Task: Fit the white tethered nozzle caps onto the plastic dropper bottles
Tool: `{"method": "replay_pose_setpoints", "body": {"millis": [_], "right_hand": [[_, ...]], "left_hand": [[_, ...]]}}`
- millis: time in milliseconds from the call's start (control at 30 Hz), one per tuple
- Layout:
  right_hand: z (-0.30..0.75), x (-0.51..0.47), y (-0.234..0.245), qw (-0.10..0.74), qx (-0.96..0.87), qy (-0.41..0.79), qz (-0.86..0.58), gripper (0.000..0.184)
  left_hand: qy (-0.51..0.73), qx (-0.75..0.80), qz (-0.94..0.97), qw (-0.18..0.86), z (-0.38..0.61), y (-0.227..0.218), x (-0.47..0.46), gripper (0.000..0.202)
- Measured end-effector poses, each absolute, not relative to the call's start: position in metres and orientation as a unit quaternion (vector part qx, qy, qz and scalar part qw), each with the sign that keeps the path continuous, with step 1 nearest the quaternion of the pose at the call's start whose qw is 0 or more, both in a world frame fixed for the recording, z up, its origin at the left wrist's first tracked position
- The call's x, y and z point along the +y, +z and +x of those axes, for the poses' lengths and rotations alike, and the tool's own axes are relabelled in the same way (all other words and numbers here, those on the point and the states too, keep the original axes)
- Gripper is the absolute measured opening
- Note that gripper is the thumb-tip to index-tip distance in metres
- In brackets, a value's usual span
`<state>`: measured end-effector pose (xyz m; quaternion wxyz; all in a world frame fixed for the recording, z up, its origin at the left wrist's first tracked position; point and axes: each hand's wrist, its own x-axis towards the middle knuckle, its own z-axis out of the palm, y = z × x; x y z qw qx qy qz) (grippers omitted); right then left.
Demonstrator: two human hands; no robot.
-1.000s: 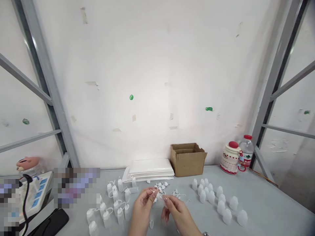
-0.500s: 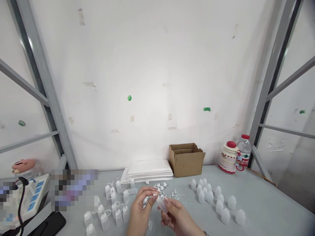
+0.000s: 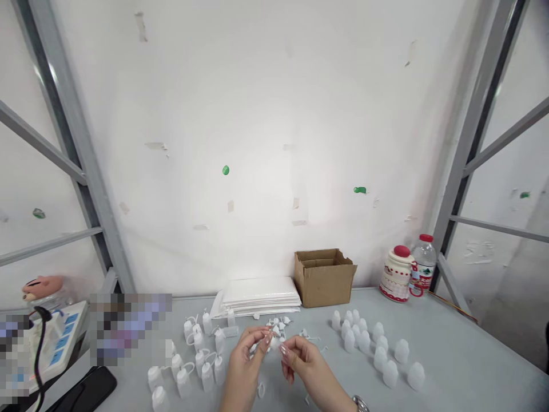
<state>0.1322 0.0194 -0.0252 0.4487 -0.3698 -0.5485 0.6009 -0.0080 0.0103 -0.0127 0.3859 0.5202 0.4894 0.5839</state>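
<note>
Low centre of frame, our left hand (image 3: 246, 359) and right hand (image 3: 305, 363) pinch a small white piece (image 3: 274, 344) between their fingers; capped bottles (image 3: 201, 361) stand lower left, uncapped bottles (image 3: 378, 352) lower right on the worktop (image 3: 454, 357)

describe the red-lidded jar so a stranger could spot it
On the grey table, follow the back edge right, past the open cardboard box. The jar stands beside a clear water bottle; unlike it, the jar is squat, white with red bands and a domed red lid.
</note>
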Motion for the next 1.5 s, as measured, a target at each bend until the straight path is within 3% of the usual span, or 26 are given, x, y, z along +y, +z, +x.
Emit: {"method": "replay_pose_setpoints", "body": {"millis": [300, 467, 567, 700, 867, 1100, 1500], "right_hand": [[0.129, 0.019, -0.035, 0.390, -0.448, 0.751, -0.287, 0.049], [0.129, 0.020, -0.030, 0.492, -0.506, 0.612, -0.357, 0.049], [0.133, 0.021, -0.031, 0.540, -0.542, 0.506, -0.397, 0.046], [0.136, 0.020, -0.039, 0.520, -0.596, 0.452, -0.412, 0.040], [0.130, 0.015, -0.047, 0.535, -0.621, 0.365, -0.442, 0.035], [0.128, 0.009, -0.044, 0.543, -0.647, 0.284, -0.454, 0.034], [0.128, 0.004, -0.040, 0.534, -0.668, 0.254, -0.452, 0.031]], "left_hand": [[0.589, 0.471, 0.515, 0.407, -0.004, -0.013, 0.009, 0.030], [0.615, 0.429, 0.326, 0.576, -0.002, -0.013, 0.011, 0.044], [0.618, 0.368, 0.237, 0.653, -0.003, -0.011, 0.011, 0.034], [0.644, 0.338, 0.200, 0.656, -0.007, -0.008, 0.013, 0.017], [0.653, 0.348, 0.180, 0.648, -0.011, -0.004, 0.013, 0.018], [0.593, 0.307, 0.188, 0.720, -0.009, 0.002, 0.008, 0.028], [0.591, 0.285, 0.240, 0.716, -0.011, 0.000, 0.008, 0.024]]}}
